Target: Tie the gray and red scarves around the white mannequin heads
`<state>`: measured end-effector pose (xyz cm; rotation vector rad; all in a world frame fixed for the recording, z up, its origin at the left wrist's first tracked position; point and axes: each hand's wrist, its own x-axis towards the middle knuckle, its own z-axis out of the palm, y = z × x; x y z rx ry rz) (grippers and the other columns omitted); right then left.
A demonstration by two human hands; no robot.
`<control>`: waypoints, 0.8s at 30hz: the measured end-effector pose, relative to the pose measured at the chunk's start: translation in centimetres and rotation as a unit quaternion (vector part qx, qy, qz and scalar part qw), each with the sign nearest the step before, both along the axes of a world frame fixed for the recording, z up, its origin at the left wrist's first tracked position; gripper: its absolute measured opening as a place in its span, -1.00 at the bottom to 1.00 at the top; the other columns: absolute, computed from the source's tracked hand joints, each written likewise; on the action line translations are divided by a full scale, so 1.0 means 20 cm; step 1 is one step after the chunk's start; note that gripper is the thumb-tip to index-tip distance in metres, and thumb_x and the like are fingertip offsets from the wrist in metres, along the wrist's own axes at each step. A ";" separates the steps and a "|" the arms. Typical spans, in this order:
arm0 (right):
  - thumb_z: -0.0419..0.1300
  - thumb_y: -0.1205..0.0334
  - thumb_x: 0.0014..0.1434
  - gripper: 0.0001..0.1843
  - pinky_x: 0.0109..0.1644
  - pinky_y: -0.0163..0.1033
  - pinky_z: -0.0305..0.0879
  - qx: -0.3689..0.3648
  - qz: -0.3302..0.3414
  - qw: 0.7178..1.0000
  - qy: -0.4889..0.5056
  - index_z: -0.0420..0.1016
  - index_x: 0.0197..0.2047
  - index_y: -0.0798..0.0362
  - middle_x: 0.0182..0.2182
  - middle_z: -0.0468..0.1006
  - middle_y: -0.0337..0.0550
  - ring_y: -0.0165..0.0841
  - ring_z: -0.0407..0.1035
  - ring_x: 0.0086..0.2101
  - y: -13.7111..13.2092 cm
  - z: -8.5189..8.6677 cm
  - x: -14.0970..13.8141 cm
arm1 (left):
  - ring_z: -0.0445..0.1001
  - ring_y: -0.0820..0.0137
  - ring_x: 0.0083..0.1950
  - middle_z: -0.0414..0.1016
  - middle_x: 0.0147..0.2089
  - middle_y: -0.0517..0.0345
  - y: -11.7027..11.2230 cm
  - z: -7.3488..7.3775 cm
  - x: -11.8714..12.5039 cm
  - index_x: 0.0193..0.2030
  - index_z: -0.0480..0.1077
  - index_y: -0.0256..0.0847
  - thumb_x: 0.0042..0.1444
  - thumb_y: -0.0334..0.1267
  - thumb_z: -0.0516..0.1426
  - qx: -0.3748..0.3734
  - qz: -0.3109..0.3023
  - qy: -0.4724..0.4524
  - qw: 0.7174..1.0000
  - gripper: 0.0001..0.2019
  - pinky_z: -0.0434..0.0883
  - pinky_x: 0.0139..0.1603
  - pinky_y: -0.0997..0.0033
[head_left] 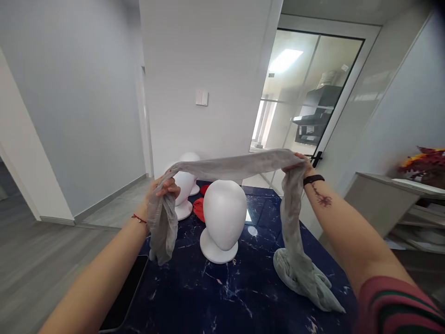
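A long, thin grey scarf (239, 166) is stretched between my two hands, above and behind the top of a white foam mannequin head (225, 213). My left hand (166, 186) is closed around the scarf, and a short end hangs below it. On the other side my right hand (301, 166) grips the cloth too. From there a longer tail drops to the table, where it lies in a loose heap. The foam head stands upright on its round base between my arms. The fingers of my right hand are partly covered by cloth.
The dark blue marbled table (222, 297) carries everything. Behind the front head stand other white foam heads (184, 185) and a red cloth (199, 208). A black tablet-like device (125, 292) lies at the left edge. A glass door (299, 93) and a shelf unit (385, 195) are beyond.
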<state>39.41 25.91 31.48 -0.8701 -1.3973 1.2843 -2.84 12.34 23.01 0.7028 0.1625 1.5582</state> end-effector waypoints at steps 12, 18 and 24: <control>-0.04 0.57 0.04 -0.79 -0.64 -0.65 0.08 -0.257 0.115 0.934 0.222 0.34 -0.27 0.24 -0.42 0.46 -0.19 -0.66 0.26 -0.59 0.26 -0.59 -0.49 | 0.57 0.45 -0.44 0.57 -0.40 0.07 0.18 -0.46 0.15 -0.01 0.39 -0.37 0.23 -0.46 -0.07 -0.287 -0.055 -0.095 0.952 -0.71 0.55 -0.32 0.51; 0.08 0.56 0.01 -0.82 -0.73 -0.62 0.01 -0.320 0.067 0.923 0.204 0.34 -0.34 0.11 -0.68 0.27 -0.44 -0.66 0.06 -0.75 -0.04 -0.95 -0.28 | 0.59 0.35 -0.40 0.58 -0.39 -0.05 0.02 -0.70 0.26 -0.11 0.40 -0.44 0.19 -0.47 0.00 -0.357 -0.102 -0.062 0.926 -0.80 0.56 -0.30 0.43; 0.15 0.44 0.08 -0.90 -0.67 -0.59 0.13 -0.393 0.075 0.890 0.219 0.29 -0.39 0.11 -0.67 0.31 -0.40 -0.65 0.12 -0.74 -0.48 -1.27 -0.33 | 0.55 0.34 -0.47 0.56 -0.45 0.02 -0.04 -0.81 0.35 -0.21 0.39 -0.37 0.18 -0.32 0.06 -0.395 -0.141 0.004 0.908 -0.85 0.54 -0.22 0.24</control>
